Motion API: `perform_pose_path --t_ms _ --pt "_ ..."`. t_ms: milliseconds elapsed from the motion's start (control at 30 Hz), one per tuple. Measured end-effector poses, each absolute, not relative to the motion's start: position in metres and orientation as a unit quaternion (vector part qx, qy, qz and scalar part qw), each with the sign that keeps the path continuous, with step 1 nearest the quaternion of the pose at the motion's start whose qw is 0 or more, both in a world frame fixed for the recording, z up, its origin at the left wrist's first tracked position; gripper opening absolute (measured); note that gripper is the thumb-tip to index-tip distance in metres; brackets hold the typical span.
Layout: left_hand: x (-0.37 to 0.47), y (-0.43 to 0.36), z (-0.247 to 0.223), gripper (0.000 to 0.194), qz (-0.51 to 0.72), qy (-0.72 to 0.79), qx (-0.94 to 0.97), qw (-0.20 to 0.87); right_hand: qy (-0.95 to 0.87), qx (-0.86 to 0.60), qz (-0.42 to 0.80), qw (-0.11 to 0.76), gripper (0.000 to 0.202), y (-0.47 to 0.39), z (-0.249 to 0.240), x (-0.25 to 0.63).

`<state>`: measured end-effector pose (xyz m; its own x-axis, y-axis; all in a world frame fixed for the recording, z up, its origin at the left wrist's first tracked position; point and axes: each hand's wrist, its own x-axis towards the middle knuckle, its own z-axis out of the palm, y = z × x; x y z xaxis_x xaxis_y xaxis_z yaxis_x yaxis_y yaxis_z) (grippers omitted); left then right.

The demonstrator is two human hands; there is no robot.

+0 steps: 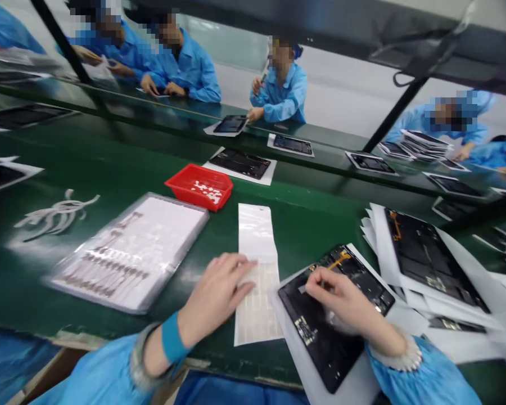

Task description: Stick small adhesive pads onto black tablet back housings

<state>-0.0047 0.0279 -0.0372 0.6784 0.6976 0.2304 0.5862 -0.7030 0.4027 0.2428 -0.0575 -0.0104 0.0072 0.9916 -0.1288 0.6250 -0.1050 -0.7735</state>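
Note:
My left hand (221,289) lies with its fingers stretched out over the left edge of a white sheet of pale adhesive pieces (259,304). A teal band circles that wrist. To the right, my right hand (341,298) is closed in a pinch above a black tablet housing (320,343). A small pale sticker (302,289) shows at its fingertips, low against the housing's surface. The housing lies tilted on white paper, its inner side up, with an orange flex cable (339,259) near the top.
A red bin (200,185) with small white pieces stands behind a clear-wrapped tray of thin cables (130,253). Curled white strips (59,214) lie at left. Stacked tablet housings with paper (434,259) stand at right. Co-workers in blue sit across the green bench (122,146).

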Motion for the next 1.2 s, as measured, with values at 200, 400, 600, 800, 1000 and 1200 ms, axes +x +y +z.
perform_pose_path --t_ms 200,400,600,800,1000,1200 --pt "0.032 -0.026 -0.047 0.023 0.119 0.122 0.98 0.101 -0.612 -0.722 0.236 0.221 0.017 -0.101 -0.041 0.238" --pt "0.039 -0.029 -0.053 0.022 0.083 0.134 0.983 0.099 -0.604 -0.749 0.193 0.19 0.017 -0.104 -0.045 0.229" --pt "0.038 -0.029 -0.05 0.019 0.078 0.138 0.982 0.099 -0.6 -0.753 0.191 0.19 0.017 -0.104 -0.045 0.229" --pt "0.038 -0.03 -0.055 0.016 0.098 0.13 0.982 0.096 -0.598 -0.754 0.184 0.202 0.017 -0.105 -0.047 0.226" --pt "0.039 -0.03 -0.056 0.015 0.099 0.13 0.982 0.097 -0.602 -0.75 0.171 0.212 0.017 -0.106 -0.049 0.226" --pt "0.038 -0.03 -0.057 0.015 0.094 0.13 0.982 0.097 -0.601 -0.756 0.159 0.205 0.016 -0.106 -0.049 0.225"
